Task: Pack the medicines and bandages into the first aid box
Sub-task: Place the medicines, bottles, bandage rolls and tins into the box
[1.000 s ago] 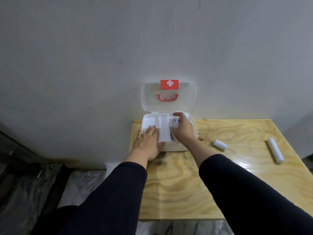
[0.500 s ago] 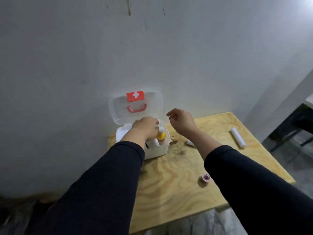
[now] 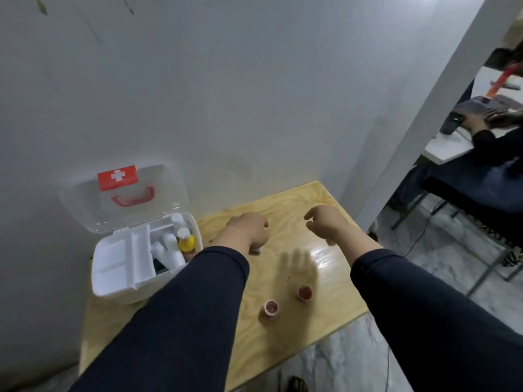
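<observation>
The white first aid box [image 3: 113,281] stands open on the left of the wooden table [image 3: 285,329], its clear lid [image 3: 124,196] leaning on the wall. Inside are white bottles [image 3: 167,250] and a yellow bottle [image 3: 186,241]. My left hand [image 3: 249,227] is curled low over a small white bandage roll [image 3: 257,250], which only peeks out beneath the palm. My right hand [image 3: 325,224] hovers further right with its fingers bent and apart, holding nothing. Two small tape rolls with red cores [image 3: 271,307] [image 3: 304,292] lie near the table's front edge.
The table stands against a grey wall [image 3: 226,94], and its right and front edges drop to a marble floor [image 3: 424,250]. A white pillar [image 3: 424,123] rises at the right. Behind it, another person's hand [image 3: 481,120] rests on a desk.
My left hand left the box and moved right, down over the small white roll. My right hand moved further right. The view swung right, bringing the second tape roll and the desk into sight.
</observation>
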Demonstrator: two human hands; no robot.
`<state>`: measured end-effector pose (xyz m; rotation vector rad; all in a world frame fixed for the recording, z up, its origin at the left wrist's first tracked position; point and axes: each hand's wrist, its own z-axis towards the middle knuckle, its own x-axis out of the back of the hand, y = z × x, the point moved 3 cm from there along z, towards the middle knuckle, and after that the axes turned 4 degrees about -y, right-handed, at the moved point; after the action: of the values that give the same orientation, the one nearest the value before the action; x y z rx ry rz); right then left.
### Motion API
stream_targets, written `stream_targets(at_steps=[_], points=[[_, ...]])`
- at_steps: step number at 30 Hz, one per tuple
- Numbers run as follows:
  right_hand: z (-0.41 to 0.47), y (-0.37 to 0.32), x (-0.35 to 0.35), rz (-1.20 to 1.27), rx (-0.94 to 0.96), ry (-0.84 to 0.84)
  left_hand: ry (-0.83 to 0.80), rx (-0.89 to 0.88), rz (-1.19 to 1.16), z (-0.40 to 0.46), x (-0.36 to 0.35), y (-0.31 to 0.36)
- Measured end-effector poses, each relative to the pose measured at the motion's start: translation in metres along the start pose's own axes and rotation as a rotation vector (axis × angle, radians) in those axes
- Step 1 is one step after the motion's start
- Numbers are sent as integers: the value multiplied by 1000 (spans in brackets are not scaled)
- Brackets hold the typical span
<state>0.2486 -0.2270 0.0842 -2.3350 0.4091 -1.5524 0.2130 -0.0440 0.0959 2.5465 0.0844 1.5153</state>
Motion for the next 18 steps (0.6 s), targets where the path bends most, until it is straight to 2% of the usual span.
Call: stream_targets(at_steps=[5,10,15,18], points=[[36,45,-1,-50,-55,-7,-35,30,73,28,-12,14],[68,68,-12,-61,-27,-2,-80,67,214,49,-24,12],[82,70,-26,-91,22,-27,-80,108,165,51,-30,0],[81,52,-33,-69,113,-52,-86,157,102,44,-30,-10]])
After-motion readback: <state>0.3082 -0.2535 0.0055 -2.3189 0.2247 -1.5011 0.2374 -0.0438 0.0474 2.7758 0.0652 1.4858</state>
